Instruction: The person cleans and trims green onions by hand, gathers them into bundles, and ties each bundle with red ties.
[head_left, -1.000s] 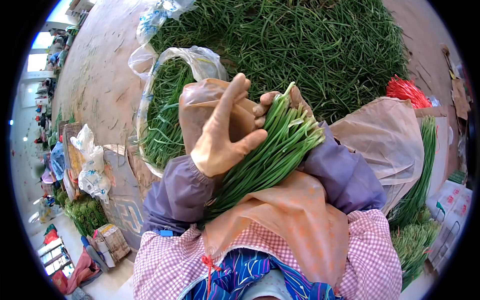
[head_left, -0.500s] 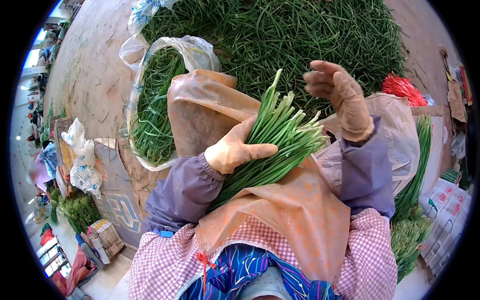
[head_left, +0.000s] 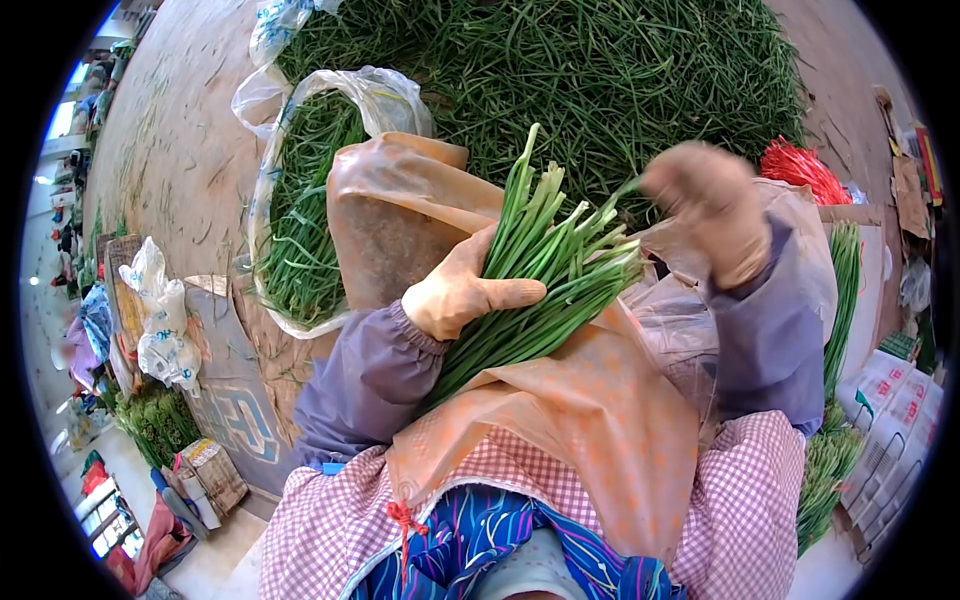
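My left hand, in a pale rubber glove, is wrapped round a bunch of garlic chives, thumb across the stalks. The bunch lies slanted over my lap, its pale cut ends up and to the right. To its right my right hand, gloved too, is curled and blurred by motion. A thin green chive leaf runs from the top of the bunch to its fingertips. Under the bunch an orange-spotted plastic apron covers my lap.
A large heap of loose chives spreads in front. At left stands an open clear plastic bag of greens. Red plastic string lies at right, above more bundled chives. Crumpled white bags lie on cardboard at far left.
My right hand has turned from open fingers to a curled grip and shifted slightly right and down, with a leaf now at its fingertips. My left hand keeps its hold on the bunch.
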